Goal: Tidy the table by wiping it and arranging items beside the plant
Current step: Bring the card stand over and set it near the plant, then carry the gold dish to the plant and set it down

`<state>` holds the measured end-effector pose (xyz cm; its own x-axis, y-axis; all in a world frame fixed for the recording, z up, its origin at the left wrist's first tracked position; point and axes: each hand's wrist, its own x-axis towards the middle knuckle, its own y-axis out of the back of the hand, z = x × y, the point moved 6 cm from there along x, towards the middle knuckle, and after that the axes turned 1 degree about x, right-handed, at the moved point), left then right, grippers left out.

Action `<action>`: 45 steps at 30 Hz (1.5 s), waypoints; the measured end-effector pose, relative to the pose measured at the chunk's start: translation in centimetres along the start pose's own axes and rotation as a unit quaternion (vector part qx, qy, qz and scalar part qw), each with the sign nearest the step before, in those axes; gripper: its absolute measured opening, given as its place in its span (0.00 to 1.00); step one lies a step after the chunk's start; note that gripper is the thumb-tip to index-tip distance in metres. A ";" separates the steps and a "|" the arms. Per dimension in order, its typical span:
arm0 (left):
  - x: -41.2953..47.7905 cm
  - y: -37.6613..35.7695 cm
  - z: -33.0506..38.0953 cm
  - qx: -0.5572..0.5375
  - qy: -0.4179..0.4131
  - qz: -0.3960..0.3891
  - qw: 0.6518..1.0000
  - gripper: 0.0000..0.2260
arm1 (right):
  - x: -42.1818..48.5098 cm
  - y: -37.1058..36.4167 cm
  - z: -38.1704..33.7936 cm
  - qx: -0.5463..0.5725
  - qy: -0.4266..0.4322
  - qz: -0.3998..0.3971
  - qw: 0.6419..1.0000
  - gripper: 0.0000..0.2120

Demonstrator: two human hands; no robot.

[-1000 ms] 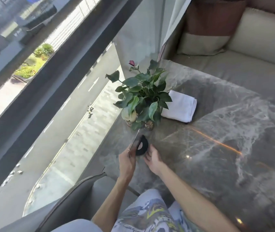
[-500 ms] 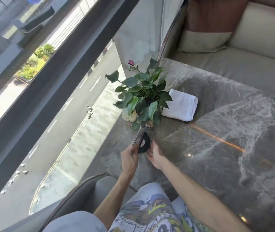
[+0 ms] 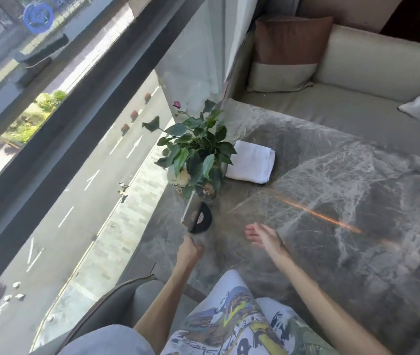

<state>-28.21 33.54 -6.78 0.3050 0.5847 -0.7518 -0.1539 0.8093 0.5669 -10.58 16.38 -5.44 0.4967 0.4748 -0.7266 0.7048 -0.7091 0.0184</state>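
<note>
**A:** Where did the hands sit at that moment?

**B:** Both were over the grey veined marble table, and both were empty. The left hand hung just short of the near corner of the items; its fingers looked loosely curled, but motion blur hid how far they were closed, so I could not tell for sure. It was close to the stand, perhaps brushing it, yet it gripped nothing I could make out.

**A:** And the right hand?

**B:** The right hand was spread flat and open, fingers extended toward the plant, holding nothing, well apart from any item.

**A:** Where were the things being arranged?

**B:** The green leafy potted plant stood near the window edge of the table. Just in front of it, on the person's side, stood a thin flat card in a black rounded stand with a pale round label, upright and slightly tilted. A folded white cloth lay flat on the table right beside the plant on the sofa side, partly tucked under its leaves.

**A:** Anything at the plant's base?

**B:** A pale patterned pot and a small dark jar, touching or nearly so; leaves covered the join.
</note>
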 end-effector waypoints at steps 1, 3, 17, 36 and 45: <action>-0.6 -0.8 0.3 0.038 -0.013 -0.007 0.999 0.22 | -1.2 2.1 0.5 -0.046 0.026 0.023 0.998 0.12; -2.1 -2.9 1.9 0.102 -0.064 -0.015 0.993 0.22 | -3.9 6.3 1.9 -0.167 0.056 0.058 0.983 0.11; -16.2 -26.2 17.3 0.277 -0.255 -0.096 0.921 0.22 | -18.9 30.6 18.6 -0.350 0.046 0.210 0.912 0.21; -30.4 -52.2 30.3 0.319 -0.357 -0.155 0.864 0.17 | -36.5 58.2 29.2 -0.158 -0.024 0.322 0.933 0.20; -34.1 -65.1 43.8 0.260 -0.314 -0.141 0.902 0.15 | -32.1 79.0 29.6 -0.101 0.007 0.393 0.914 0.19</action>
<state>12.58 -41.61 -3.25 0.7606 0.0801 -0.6443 0.4246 0.6894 0.5869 14.14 -70.32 -1.00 0.8950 -0.1317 -0.4263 0.2069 -0.7240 0.6581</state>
